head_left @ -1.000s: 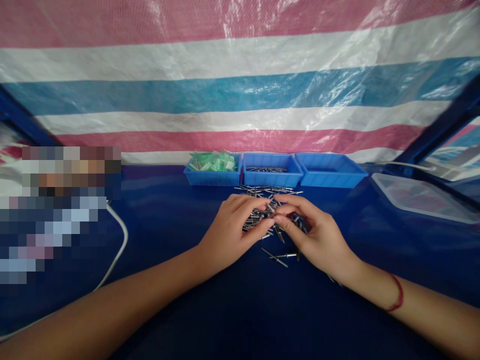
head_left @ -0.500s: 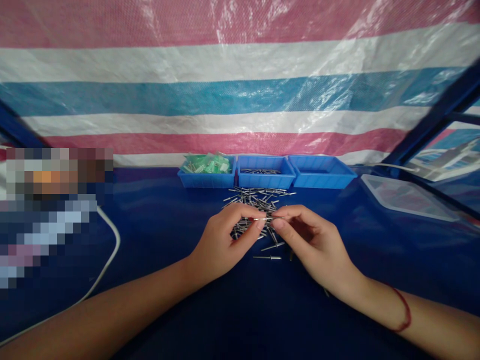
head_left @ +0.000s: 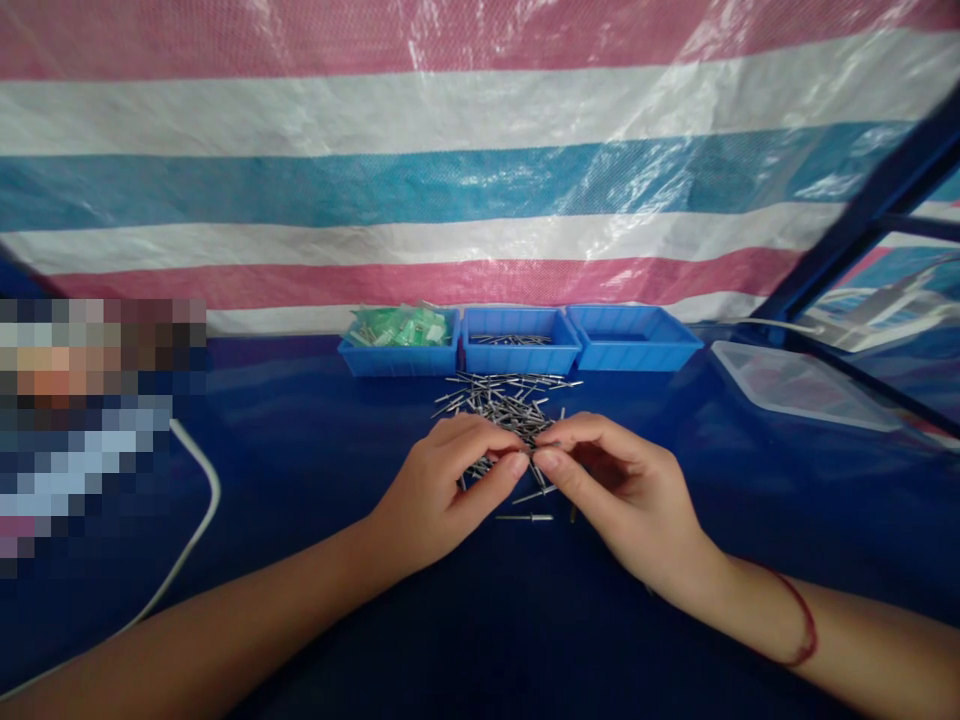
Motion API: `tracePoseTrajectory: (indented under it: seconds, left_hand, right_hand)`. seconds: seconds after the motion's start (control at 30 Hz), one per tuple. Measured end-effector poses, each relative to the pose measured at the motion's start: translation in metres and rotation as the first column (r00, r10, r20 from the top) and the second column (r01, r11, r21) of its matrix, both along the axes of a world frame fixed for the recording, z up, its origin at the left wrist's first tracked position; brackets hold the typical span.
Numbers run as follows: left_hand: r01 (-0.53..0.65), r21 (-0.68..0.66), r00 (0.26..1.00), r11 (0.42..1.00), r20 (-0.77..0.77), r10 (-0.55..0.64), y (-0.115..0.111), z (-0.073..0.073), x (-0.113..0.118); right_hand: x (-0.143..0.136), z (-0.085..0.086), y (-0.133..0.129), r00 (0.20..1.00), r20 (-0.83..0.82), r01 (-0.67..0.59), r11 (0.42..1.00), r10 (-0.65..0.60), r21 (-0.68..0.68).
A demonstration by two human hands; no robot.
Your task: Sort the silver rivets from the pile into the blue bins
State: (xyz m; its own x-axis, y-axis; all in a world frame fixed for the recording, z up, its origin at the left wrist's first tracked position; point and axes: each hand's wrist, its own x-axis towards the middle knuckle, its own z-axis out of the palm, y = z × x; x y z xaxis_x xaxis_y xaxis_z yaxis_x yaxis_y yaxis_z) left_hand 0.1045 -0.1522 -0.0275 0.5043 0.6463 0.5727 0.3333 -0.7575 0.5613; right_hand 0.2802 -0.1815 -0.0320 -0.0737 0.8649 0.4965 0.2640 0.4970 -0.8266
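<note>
Over a pile of metal rivets (head_left: pixel 510 405) on the blue table, my left hand (head_left: pixel 442 485) and my right hand (head_left: pixel 637 490) meet almost fingertip to fingertip. Each pinches thumb against forefinger. A thin metal piece, like one of the rivets, lies between the fingertips, mostly covered by them. One loose rivet (head_left: pixel 525 518) rests on the table just below the hands.
Behind the pile stand three blue bins: the left bin (head_left: pixel 401 360) with green packets, the middle bin (head_left: pixel 521 358) with some rivets, the right bin (head_left: pixel 637 355) with nothing visible inside. A clear lid (head_left: pixel 802 385) lies right; a white cable (head_left: pixel 210 480) runs left.
The whole view has shifted slightly, with bins and pile now further left. My fingertips have come closer together, and the metal piece between them is less visible.
</note>
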Motion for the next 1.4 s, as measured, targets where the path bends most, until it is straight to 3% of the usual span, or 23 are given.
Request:
tracePoseTrajectory:
  seconds: [0.47,0.67,0.87,0.93,1.0,1.1,1.17,1.3,1.4]
  left_hand:
    - [-0.075,-0.002,0.997,0.997,0.036,0.075,0.0,0.001,0.001]
    - [-0.105,0.025,0.992,0.994,0.079,0.103,0.001,0.0,0.001]
    - [-0.134,-0.005,0.989,0.991,0.069,0.134,0.001,-0.002,-0.002]
    - [-0.163,-0.029,0.984,0.986,0.063,0.165,0.001,-0.003,-0.002]
    - [-0.184,-0.036,0.981,0.982,0.061,0.186,0.001,-0.004,-0.002]
    - [-0.166,-0.036,0.985,0.985,0.032,0.167,0.0,-0.006,-0.002]
    - [-0.14,-0.036,0.99,0.99,0.004,0.14,0.0,-0.007,-0.003]
    - [-0.116,-0.028,0.993,0.993,-0.023,0.115,0.001,-0.007,-0.003]
    - [-0.105,-0.015,0.994,0.994,-0.036,0.105,0.001,-0.006,-0.002]
  right_hand:
    - [0.002,-0.002,0.001,1.0,0.014,-0.016,1.0,0.016,-0.001]
    - [0.006,-0.004,0.01,0.995,0.1,0.005,0.995,-0.014,0.095]
    - [0.006,-0.002,0.017,0.98,0.191,-0.073,0.99,0.05,0.117]
    - [0.012,0.001,0.024,0.985,0.169,0.006,0.993,-0.025,0.116]
    - [0.026,0.005,0.038,0.973,0.138,0.166,0.977,-0.184,0.131]
    - [0.057,0.011,0.065,0.873,0.069,0.475,0.874,-0.483,0.104]
    - [0.078,0.011,0.082,0.794,0.128,0.585,0.804,-0.594,0.102]
    - [0.106,0.002,0.103,0.606,0.471,0.574,0.763,-0.641,0.298]
    - [0.112,-0.007,0.108,0.459,0.602,0.489,0.752,-0.653,0.442]
